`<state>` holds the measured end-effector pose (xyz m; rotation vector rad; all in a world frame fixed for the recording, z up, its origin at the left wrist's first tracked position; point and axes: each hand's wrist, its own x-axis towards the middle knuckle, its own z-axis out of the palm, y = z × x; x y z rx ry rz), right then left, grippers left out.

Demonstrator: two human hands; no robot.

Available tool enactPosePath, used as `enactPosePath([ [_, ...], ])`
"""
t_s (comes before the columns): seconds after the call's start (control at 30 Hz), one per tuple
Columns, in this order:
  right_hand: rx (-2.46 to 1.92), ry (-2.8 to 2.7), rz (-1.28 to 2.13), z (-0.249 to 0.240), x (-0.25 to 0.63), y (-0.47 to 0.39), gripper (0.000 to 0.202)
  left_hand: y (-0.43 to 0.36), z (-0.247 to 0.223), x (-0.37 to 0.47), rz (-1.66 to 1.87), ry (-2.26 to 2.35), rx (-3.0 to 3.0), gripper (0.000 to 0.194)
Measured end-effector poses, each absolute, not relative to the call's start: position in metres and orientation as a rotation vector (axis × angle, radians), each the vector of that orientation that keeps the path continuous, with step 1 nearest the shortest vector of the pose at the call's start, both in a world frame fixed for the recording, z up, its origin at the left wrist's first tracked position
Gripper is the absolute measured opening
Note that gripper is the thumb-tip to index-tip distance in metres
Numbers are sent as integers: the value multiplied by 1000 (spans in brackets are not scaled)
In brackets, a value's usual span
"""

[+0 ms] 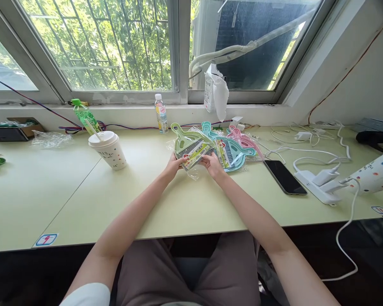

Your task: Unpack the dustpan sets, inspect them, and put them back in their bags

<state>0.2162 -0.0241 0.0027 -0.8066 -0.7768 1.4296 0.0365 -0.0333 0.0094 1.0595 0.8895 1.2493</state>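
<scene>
A green mini dustpan set (191, 146) in clear plastic wrap, with a yellow label, is held between both hands near the middle of the table. My left hand (173, 166) grips its lower left side, thumb on top. My right hand (213, 165) grips its right side, fingers closed on the edge. Just right of it and partly behind lies a blue dustpan set (238, 153), wrapped too, with a similar label. A pink one (242, 138) lies behind the blue one, partly covered by it.
On the table (105, 204) stand a lidded paper cup (110, 153), a green-capped bottle (85, 115) and a small bottle (161, 114). To the right lie a phone (284, 177), a power strip (317, 187), white cables and a tipped dotted cup (376, 172).
</scene>
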Motion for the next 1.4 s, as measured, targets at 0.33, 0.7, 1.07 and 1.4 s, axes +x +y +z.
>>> enactPosePath([
  [0.33, -844, -733, 1464, 6, 216, -24, 27, -31, 10, 34, 1215, 903, 1091, 64],
  [0.7, -781, -817, 1476, 6, 218, -24, 26, -30, 10, 32, 1219, 901, 1113, 65],
  [1.07, -868, -797, 1399, 0, 216, -21, 35, -33, 9, 34, 1206, 889, 1117, 60],
  [1.4, -880, -768, 1409, 4, 217, -23, 31, -35, 11, 34, 1181, 872, 1156, 65],
])
